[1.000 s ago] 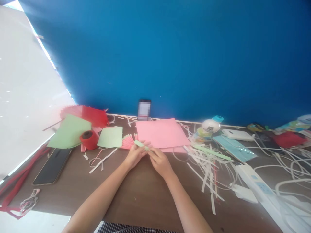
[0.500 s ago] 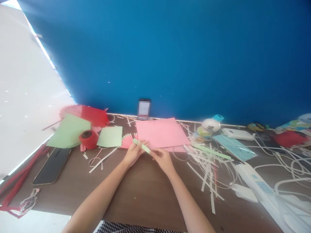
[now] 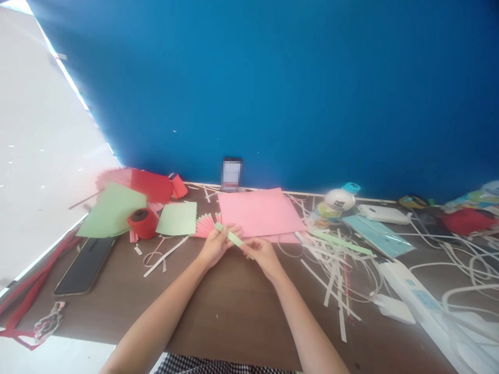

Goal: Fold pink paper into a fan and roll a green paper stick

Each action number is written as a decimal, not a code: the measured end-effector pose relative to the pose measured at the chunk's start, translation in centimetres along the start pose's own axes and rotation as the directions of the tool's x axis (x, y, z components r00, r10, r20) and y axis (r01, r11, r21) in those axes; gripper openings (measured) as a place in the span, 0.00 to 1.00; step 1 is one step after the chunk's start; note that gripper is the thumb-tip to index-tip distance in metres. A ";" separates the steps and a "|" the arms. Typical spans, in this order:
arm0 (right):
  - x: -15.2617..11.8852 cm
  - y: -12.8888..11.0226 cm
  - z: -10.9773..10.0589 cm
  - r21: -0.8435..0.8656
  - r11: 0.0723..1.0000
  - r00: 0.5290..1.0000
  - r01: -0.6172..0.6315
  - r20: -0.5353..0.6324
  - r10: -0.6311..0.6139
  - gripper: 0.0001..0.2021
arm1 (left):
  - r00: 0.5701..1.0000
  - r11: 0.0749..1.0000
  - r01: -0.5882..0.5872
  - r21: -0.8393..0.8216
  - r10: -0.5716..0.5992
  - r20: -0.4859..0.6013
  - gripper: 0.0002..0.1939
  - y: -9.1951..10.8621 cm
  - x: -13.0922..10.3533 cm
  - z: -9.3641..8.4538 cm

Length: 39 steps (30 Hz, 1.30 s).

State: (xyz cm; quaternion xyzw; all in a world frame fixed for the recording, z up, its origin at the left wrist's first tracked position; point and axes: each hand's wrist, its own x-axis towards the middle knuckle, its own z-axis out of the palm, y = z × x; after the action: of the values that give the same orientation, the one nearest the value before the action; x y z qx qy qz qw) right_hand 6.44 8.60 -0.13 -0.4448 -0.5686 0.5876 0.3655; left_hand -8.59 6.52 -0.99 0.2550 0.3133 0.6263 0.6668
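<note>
Between my two hands a narrow green folded paper strip [image 3: 234,238] is held slantwise above the table's middle. My left hand [image 3: 215,245] is closed on its upper left end, thumb on top. At the lower right end, my right hand [image 3: 260,251] pinches it with thumb and fingers. Just behind my left hand lies a pleated pink paper fan [image 3: 205,225], partly hidden by that hand. Beyond both hands lie pink paper sheets [image 3: 257,210]. A green paper square [image 3: 177,218] sits left of the fan.
A red roll [image 3: 143,222], a larger green sheet [image 3: 111,210] and a dark phone [image 3: 83,266] are at left. Another phone [image 3: 232,174] leans on the blue wall. Paper strips [image 3: 331,275], a bottle [image 3: 337,200] and a power strip [image 3: 413,293] with cables occupy the right.
The green strip and both hands have shifted very slightly to the right. My right fingers have moved a little along the strip's lower end. Both hands keep hold of it.
</note>
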 end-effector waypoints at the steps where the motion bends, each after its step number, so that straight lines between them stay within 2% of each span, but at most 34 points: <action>1: 0.0 0.0 0.0 0.002 1.000 1.000 -0.003 -0.004 0.003 0.13 | 1.000 1.000 0.000 -0.005 0.000 0.002 0.14 0.0 0.0 0.0; 10: 0.4 0.9 -0.2 0.036 0.998 0.999 -0.048 0.004 0.048 0.15 | 1.000 0.997 0.014 -0.070 -0.013 0.026 0.16 0.1 0.3 -0.7; 18: 0.3 0.7 -0.1 0.094 0.993 0.998 -0.067 0.018 0.065 0.15 | 0.998 0.991 -0.016 -0.130 0.009 -0.057 0.20 1.1 0.6 -0.9; 22: 0.4 0.9 0.0 0.112 0.991 0.997 -0.079 0.019 0.077 0.15 | 0.999 0.999 0.049 0.013 -0.049 0.021 0.21 0.4 -0.3 -0.1; 25: 0.5 0.9 -0.1 0.119 0.990 0.997 -0.078 0.027 0.075 0.15 | 0.995 0.986 0.078 0.144 -0.086 0.049 0.18 -0.2 -0.6 0.3; 31: 0.3 0.3 -0.8 0.030 0.995 0.995 -0.090 0.043 0.089 0.16 | 0.999 0.996 0.039 0.084 -0.038 -0.011 0.15 0.1 0.1 -0.4; 39: 0.3 0.4 -0.9 -0.132 0.991 1.000 0.028 0.016 -0.026 0.15 | 0.993 0.997 -0.028 0.070 0.036 -0.111 0.16 0.0 0.7 -1.0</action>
State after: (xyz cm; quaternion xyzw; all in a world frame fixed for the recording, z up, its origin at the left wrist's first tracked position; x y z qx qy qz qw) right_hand 7.24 9.17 -0.52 -0.4562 -0.6147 0.5468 0.3393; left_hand -9.32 7.15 -1.70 0.2469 0.3673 0.6392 0.6290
